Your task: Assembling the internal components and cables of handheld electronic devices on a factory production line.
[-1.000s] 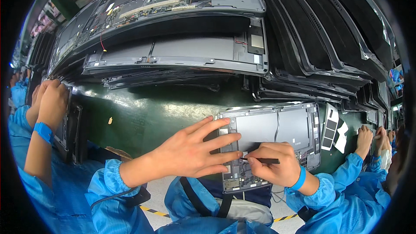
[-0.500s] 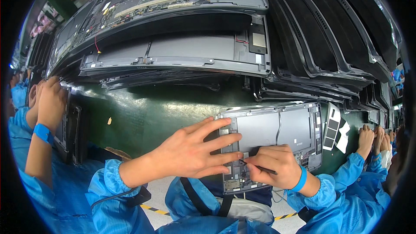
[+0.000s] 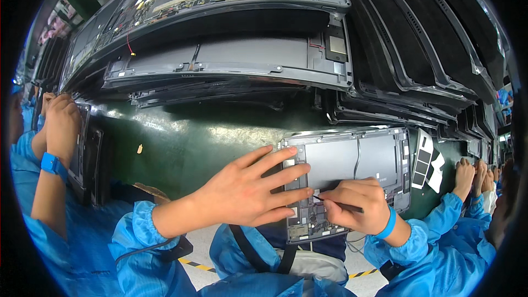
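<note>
Where hands [image 3: 247, 192] meet: open tablet [image 3: 352, 159].

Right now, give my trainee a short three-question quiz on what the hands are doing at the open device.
1. True or false: the left hand lies flat, fingers spread, on the open device.
2. What does the right hand hold? A) a thin dark tool B) a roll of tape C) nothing
3. Fill in: the device lies on a dark ____ work surface.

Key: 1 true; 2 A; 3 green.
</note>
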`<move>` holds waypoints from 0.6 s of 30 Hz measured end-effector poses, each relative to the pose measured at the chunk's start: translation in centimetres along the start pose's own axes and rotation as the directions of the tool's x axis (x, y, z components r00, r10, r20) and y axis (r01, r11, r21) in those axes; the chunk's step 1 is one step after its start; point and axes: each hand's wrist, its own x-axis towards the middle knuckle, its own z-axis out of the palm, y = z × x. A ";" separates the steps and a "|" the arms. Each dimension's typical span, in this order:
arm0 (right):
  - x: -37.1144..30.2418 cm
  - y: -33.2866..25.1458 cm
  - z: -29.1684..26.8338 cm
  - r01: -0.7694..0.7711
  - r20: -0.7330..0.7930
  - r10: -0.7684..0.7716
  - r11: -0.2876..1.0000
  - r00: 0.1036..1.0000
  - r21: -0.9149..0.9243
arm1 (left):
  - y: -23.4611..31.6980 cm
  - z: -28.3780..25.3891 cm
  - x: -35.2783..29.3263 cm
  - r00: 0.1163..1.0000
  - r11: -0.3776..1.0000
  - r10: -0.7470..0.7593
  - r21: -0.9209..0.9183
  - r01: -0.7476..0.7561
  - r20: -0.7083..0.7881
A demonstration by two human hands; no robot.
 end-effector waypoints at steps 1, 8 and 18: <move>0.1 0.2 0.1 -0.008 0.022 0.007 0.999 1.000 0.043 | 0.0 0.0 -0.1 1.000 1.000 -0.008 0.013 0.008 0.009; 0.0 0.3 0.4 0.015 0.052 -0.017 0.999 0.998 0.042 | 0.3 0.1 -0.3 0.999 0.999 -0.037 0.016 0.037 0.024; 0.1 -0.4 0.0 0.186 0.147 -0.165 0.972 0.975 -0.142 | 0.4 -0.1 -0.1 0.999 0.999 -0.031 0.044 0.029 0.033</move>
